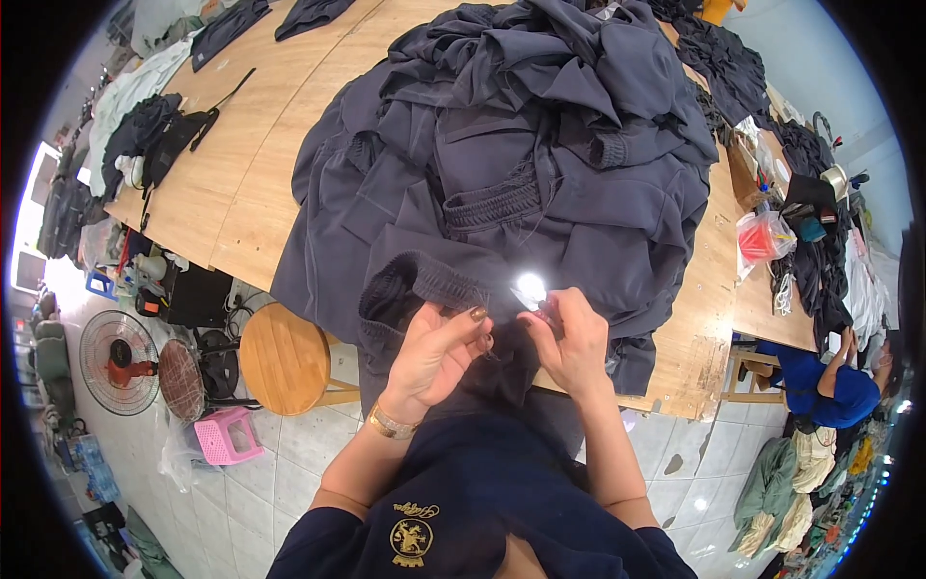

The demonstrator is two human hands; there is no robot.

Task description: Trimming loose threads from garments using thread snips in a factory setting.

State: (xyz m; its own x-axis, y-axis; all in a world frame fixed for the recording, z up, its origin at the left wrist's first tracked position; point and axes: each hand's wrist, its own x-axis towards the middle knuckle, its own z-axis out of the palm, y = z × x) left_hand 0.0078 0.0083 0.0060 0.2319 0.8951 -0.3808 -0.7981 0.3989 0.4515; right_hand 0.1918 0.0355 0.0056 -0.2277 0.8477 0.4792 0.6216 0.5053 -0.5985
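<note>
From where I stand, the person has both hands down at the near edge of the wooden table (231, 203), working on a dark navy garment (434, 299) that hangs half off the edge toward their lap. The left hand (434, 352) is curled with its fingers pinching a fold of the cloth just below the gathered elastic waistband (415, 275). The right hand (571, 340) is closed around a small shiny tool (531, 288), held touching the fabric; it glares so brightly under the light that I cannot tell whether it is a thread snip or something else. The garment looks thin, soft and limp, light to lift and a bit slick, so it will slump and slide unless gripped; the ribbed waistband seems the firmest place to take hold, or a pinch right beside the spot being worked. Behind it lies a big heap of matching navy clothes (550, 106), tangled so that single pieces are hard to separate by eye. The exact spot being handled is hidden between the fingers, and any loose thread is too fine to see. A round wooden stool (285, 359) stands beside the table, and another person in blue (830, 386) is cut off at the right rim.
</note>
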